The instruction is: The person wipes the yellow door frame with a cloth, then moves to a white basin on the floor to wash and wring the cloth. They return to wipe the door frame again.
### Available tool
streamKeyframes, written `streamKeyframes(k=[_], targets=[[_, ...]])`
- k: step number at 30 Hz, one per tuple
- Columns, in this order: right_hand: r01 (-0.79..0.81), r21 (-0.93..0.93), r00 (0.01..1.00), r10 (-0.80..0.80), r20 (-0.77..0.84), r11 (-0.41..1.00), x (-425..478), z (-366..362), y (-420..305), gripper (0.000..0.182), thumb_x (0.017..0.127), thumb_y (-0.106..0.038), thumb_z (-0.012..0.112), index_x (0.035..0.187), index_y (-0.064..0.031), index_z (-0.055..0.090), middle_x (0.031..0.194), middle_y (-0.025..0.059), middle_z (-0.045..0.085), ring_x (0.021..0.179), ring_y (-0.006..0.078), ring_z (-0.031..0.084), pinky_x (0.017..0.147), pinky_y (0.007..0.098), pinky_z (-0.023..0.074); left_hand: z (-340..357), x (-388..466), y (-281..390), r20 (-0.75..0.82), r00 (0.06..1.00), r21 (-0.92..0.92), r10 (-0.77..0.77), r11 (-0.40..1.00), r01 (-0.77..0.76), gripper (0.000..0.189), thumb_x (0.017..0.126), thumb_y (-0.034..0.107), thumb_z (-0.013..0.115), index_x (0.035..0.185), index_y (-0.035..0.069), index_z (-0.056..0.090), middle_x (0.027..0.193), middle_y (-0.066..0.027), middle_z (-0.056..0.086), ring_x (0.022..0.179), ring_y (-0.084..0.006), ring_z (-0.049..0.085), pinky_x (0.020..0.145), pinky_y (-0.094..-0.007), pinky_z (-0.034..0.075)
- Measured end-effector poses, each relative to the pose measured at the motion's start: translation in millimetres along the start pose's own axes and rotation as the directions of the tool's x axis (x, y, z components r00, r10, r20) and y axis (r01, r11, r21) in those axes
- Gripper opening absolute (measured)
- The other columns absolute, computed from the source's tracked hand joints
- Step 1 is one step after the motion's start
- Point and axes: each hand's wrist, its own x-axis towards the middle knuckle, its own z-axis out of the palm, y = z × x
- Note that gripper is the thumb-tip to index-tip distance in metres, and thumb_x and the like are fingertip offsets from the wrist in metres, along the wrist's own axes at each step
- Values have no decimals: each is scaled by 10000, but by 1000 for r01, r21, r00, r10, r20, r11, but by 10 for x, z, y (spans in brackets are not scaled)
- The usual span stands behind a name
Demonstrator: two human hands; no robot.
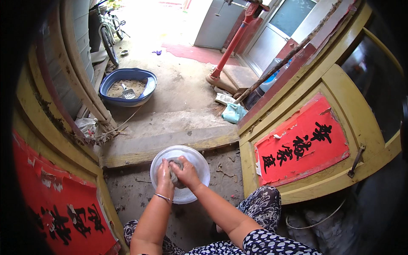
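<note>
A round white basin (201, 165) stands on the floor just inside a doorway, between my knees and the wooden threshold. Over it, both hands squeeze a wad of greyish cloth (176, 173). My left hand (164, 175), with a thin bracelet on its wrist, presses the wad from the left side. From the right, my right hand (186, 172) wraps its fingers and thumb about the same cloth. Much of the wad is hidden by my fingers. Whitish liquid or the pale basin bottom shows around them; I cannot tell which.
Yellow wooden door leaves with torn red paper (302, 140) flank me. Beyond the threshold (172, 146) sits a blue litter tray (106, 95) with a scoop (128, 93). A bicycle (108, 38), a red metal post (232, 44) and a leaning stick (287, 59) are farther out.
</note>
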Motion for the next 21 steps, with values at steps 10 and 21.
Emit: streamKeyframes(k=[10,21], targets=[[-52,-136,990,33,-139,989,187,-44,527,262,798,-273,642,904,-43,578,836,206,619,790,378,607,671,404,472,327,-235,-242,-52,997,-197,-55,980,43,199,919,192,437,987,36,539,861,-44,552,766,-144,533,716,-309,473],[101,-18,992,-100,74,995,-232,2,31,201,807,-192,624,941,-50,575,840,172,598,793,351,593,708,378,477,-89,128,-368,-42,997,-92,-66,994,62,202,858,286,555,837,85,562,777,-13,509,687,-142,488,626,-297,423]])
